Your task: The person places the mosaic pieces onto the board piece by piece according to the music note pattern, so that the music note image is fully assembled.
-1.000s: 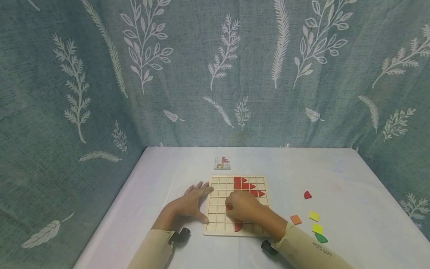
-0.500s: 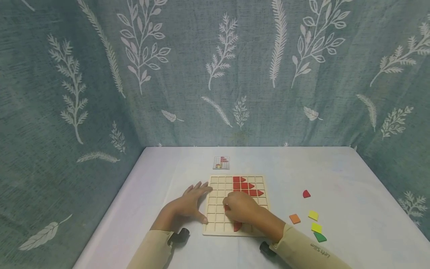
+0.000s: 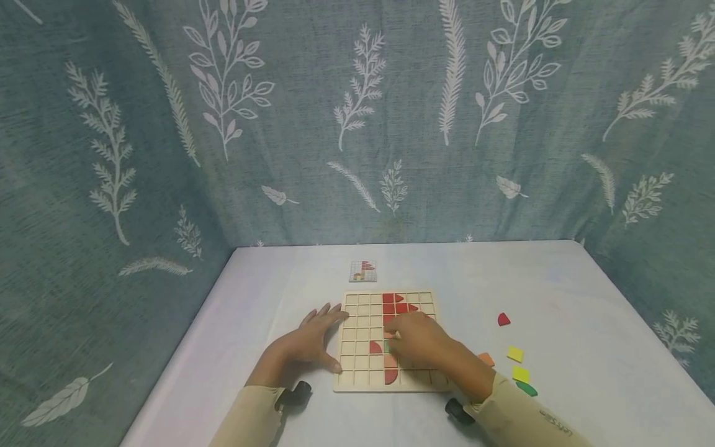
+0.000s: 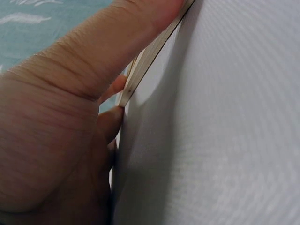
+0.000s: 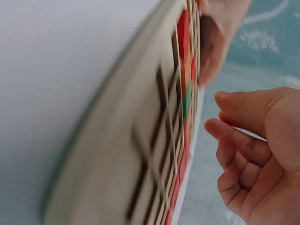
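A wooden grid board [image 3: 357, 362] lies in the middle of the table. My left hand [image 3: 304, 344] rests against its left side, fingers spread, with the thumb by the near corner. Over the board's middle is my right hand [image 3: 421, 341]; in the right wrist view its loosely curled fingers [image 5: 227, 147] hold nothing and stay apart from the board. A red rounded tile [image 3: 375, 347] sits beside a green tile [image 3: 387, 346] in the grid. Below them are an orange tile [image 3: 390, 361] and a red rounded tile [image 3: 390, 376]. Red squares [image 3: 388, 298] and pointed tiles fill the upper part; my right hand hides some cells.
A small pattern card [image 3: 363, 271] lies behind the board. Right of it are loose tiles: a red one [image 3: 504, 319], an orange one [image 3: 486, 359], two yellow ones [image 3: 515, 354] and a green one [image 3: 527, 388]. A patterned curtain [image 3: 368, 180] encloses the table.
My right hand has let go of the red rounded tile, now in the grid, and moved right, uncovering the green and orange tiles. The left hand stays on the board; the head view shifts slightly.
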Demonstrator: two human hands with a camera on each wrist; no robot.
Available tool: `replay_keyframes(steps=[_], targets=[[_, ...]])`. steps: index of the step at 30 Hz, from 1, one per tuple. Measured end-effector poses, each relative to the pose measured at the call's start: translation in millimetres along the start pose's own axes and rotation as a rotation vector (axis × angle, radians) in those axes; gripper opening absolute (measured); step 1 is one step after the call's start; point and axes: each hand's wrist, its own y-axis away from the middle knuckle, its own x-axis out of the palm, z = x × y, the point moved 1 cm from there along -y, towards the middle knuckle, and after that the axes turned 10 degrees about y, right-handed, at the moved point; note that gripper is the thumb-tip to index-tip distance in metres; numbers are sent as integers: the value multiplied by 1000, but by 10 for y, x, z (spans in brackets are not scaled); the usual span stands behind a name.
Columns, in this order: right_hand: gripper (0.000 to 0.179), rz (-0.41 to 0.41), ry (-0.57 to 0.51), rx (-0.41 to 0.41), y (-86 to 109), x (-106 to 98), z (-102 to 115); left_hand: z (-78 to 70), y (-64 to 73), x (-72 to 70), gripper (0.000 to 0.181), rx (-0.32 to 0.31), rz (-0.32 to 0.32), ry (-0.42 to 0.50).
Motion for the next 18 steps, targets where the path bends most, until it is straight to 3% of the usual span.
replay_keyframes(steps=[10, 18], targets=[[25, 73, -57, 221, 414, -305, -995, -2, 16, -10, 123, 19, -8, 12], [25, 113, -21, 294, 759, -435, -1608, 17, 7, -1, 124, 22, -7, 15]])
